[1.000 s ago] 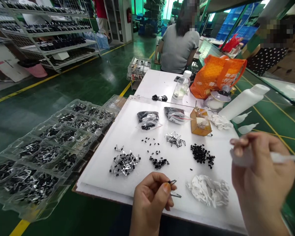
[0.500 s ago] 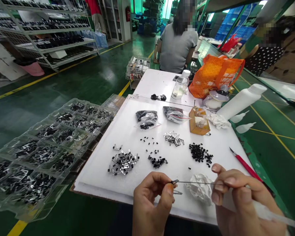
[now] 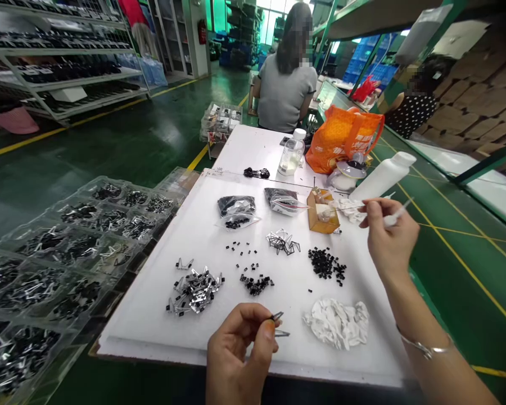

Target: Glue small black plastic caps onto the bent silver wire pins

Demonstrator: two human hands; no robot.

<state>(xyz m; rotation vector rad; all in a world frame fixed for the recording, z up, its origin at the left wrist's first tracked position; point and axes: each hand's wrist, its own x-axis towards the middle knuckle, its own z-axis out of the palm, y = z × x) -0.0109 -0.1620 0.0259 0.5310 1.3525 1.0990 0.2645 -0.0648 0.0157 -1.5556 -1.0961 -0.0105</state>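
Hands (image 3: 245, 350) hold clip (image 3: 283, 333) and applicator (image 3: 391, 220) near table edges (image 3: 152, 358).

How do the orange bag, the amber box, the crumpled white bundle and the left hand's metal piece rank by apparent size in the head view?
1. Orange bag
2. Crumpled white bundle
3. Amber box
4. Metal piece in the left hand

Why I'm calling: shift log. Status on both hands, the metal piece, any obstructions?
Left hand pinching two-pronged metal piece. Right hand raised, holding needle-tipped white applicator. Crumpled white material lies right of left hand, apparently not blocking.
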